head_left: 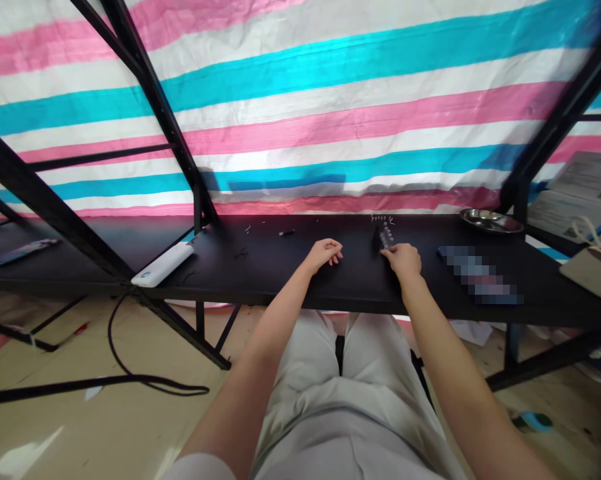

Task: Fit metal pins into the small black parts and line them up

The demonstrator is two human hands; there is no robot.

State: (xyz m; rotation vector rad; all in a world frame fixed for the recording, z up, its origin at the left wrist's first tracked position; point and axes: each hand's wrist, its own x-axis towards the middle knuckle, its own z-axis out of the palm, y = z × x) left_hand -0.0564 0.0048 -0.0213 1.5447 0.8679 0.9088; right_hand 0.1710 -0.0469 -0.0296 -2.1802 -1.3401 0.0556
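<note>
My left hand (326, 253) rests on the black table with its fingers loosely curled and a little apart; nothing shows in it. To its right, my right hand (404, 259) pinches thumb and fingertips together at the near end of a double row of small clear round pieces (386, 235). Whatever is between those fingertips is too small to tell. A small dark object (376, 239) lies against the left side of the row. Beyond it several tiny whitish pieces (380, 218) are lined up near the table's back edge.
A shiny metal dish (491, 221) stands at the back right, with a blurred flat item (480, 275) nearer. On the left lie a white power-bank-like box (163, 265), a short dark stick (286, 233) and small dark bits (241, 253). Black frame posts (153, 87) rise at both sides.
</note>
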